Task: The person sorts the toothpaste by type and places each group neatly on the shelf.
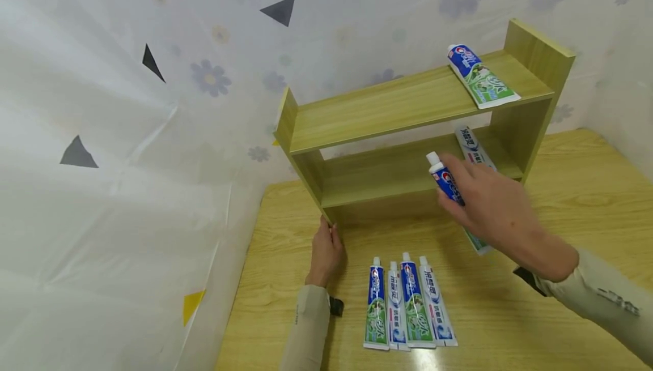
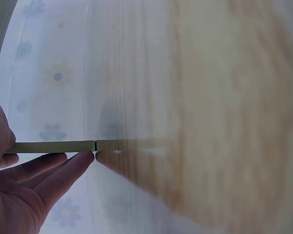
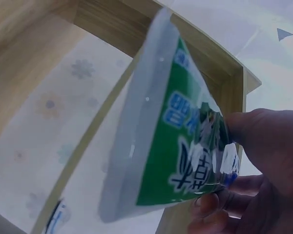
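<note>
My right hand (image 1: 492,204) grips a blue and green toothpaste tube (image 3: 185,141) in front of the wooden shelf's lower board (image 1: 377,175). Its white cap points up and left in the head view. With thumb and fingers on either side, my left hand (image 1: 325,251) holds the bottom of the shelf's left side panel (image 2: 53,147). Behind the right hand, a white toothpaste tube (image 1: 471,144) lies on the lower board, partly hidden. Another blue and green tube (image 1: 482,76) rests on the top board near its right end.
Several toothpaste tubes (image 1: 415,303), blue-green and white in turn, lie side by side on the wooden table (image 1: 275,235) before the shelf, caps toward it. A wall covering with flowers and dark triangles (image 1: 280,11) stands behind and to the left.
</note>
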Available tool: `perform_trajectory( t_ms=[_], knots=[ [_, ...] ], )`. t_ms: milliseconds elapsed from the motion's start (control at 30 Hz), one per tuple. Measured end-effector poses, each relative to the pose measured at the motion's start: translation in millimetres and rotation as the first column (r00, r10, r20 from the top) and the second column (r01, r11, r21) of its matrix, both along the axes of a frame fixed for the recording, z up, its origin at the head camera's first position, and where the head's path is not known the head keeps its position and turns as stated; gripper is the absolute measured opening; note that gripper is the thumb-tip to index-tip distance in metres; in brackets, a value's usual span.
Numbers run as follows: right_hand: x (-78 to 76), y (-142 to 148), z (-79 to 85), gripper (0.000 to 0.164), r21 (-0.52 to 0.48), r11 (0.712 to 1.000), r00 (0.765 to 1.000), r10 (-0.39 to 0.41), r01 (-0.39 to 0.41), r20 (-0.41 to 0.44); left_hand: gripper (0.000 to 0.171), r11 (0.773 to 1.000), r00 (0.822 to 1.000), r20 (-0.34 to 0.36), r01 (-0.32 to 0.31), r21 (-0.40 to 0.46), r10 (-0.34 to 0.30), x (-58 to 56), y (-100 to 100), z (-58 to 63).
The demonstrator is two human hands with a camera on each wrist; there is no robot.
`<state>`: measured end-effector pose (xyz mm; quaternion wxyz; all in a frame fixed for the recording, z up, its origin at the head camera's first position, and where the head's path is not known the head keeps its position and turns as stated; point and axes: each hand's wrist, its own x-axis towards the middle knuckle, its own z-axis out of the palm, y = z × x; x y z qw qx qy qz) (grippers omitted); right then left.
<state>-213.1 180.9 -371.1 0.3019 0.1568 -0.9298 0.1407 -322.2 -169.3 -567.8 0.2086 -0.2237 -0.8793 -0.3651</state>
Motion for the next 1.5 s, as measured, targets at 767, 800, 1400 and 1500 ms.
perform_trajectory(
  t_ms=[767,800,1400,1500],
  knots=[
    [-21.0,-9.5,53.8,0.063,0.009,0.999,0.985,0.032,-0.031,-0.172,0.033,0.999,0.999,-0.034,-0.021,-0.044,0.020,-21.1,-12.6,-33.2],
    [-21.9,-10.2,56.5,0.064,0.006,1.000,0.984,0.032,-0.031,-0.175,0.033,0.999,0.999,-0.047,-0.028,-0.040,0.026,-23.1,-12.9,-37.0],
    [-45.7,-14.5,91.4,0.063,-0.036,0.999,0.992,0.003,-0.007,-0.123,0.032,0.997,0.998,-0.025,-0.065,-0.039,0.064,-38.3,-15.9,-63.9],
    [-50.2,-15.8,96.9,0.061,-0.045,0.999,0.992,0.009,-0.015,-0.125,0.030,0.999,0.999,-0.012,-0.046,-0.014,0.045,-28.8,-10.5,-46.6]
  ],
)
